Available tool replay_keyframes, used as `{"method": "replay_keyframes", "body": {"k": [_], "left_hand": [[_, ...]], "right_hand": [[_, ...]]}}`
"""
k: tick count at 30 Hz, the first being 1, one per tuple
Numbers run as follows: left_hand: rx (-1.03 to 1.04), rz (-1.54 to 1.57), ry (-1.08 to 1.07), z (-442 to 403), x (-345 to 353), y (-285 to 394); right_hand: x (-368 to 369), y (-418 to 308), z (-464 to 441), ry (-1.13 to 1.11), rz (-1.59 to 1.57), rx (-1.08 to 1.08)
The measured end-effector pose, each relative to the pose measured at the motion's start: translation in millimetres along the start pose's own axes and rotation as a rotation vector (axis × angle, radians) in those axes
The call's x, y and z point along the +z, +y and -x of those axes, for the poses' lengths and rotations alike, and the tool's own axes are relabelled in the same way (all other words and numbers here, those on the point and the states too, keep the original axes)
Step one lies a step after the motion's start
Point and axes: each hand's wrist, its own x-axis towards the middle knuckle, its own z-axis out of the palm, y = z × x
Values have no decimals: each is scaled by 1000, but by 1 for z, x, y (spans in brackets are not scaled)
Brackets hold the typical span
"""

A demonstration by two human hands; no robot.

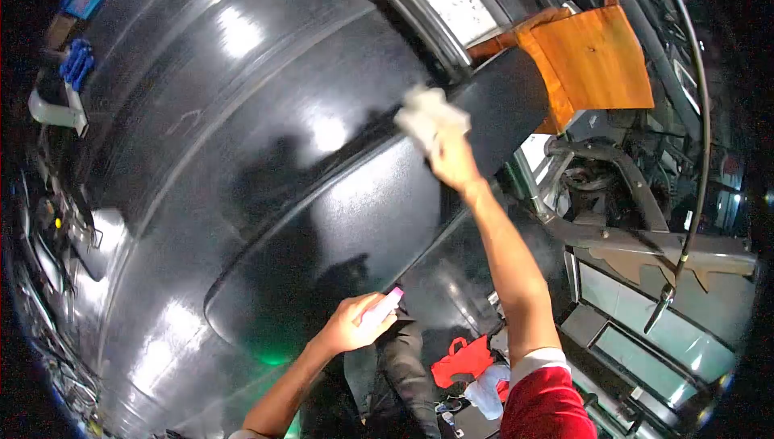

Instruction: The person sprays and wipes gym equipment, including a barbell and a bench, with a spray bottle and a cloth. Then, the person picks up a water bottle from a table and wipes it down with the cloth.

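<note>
My left hand (pixel 361 328), low in the middle, is wrapped round a small white bottle-like item with a pink end (pixel 380 312); I cannot make out exactly what it is. My right hand (pixel 453 161) reaches up and grips a cream cloth (pixel 433 116), both smeared by motion. The cloth is at the edge of a raised, long rounded black panel (pixel 379 197), and whether it touches the surface cannot be told. This panel rises from a large glossy black surface (pixel 185 181) that curves away to the left.
An orange-brown sheet (pixel 592 60) lies at the upper right beside a metal frame (pixel 613 153). A dark cable (pixel 700 116) hangs at the right. Below are a red bag (pixel 463 361) and a pale blue cloth (pixel 488 391). A blue item (pixel 77 64) sits far left.
</note>
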Motion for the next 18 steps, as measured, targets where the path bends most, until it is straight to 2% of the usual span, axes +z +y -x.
{"method": "replay_keyframes", "body": {"k": [1, 2, 3, 5, 6, 9, 11, 13, 15, 17, 18], "left_hand": [[11, 7, -2, -1, 0, 1], [23, -24, -15, -1, -1, 3], [25, -22, -17, 0, -1, 7], [87, -40, -2, -3, -4, 16], [95, -52, -3, -4, -8, 22], [82, -79, -49, -4, -16, 31], [91, -153, -39, -2, -18, 27], [47, -154, -59, -1, -18, 24], [22, -87, -17, 0, -16, 20], [-12, -26, -4, 3, -9, 20], [-22, -25, -31, 4, -8, 18]], "right_hand": [[7, -3, 21, 30, 66, -222], [4, -5, 29, -72, 42, -364], [-4, 0, 33, -73, 44, -362], [-25, 22, 41, -100, 176, -220], [-30, 24, 34, -72, 223, 92], [-27, 61, 5, 366, 194, 326], [-18, 61, -1, 263, 106, 487], [3, 40, 22, 296, 170, 164], [-3, 20, 36, 32, 84, -213], [-21, 33, 36, -16, 51, -210], [-24, 49, 31, -172, 58, 101]]}}
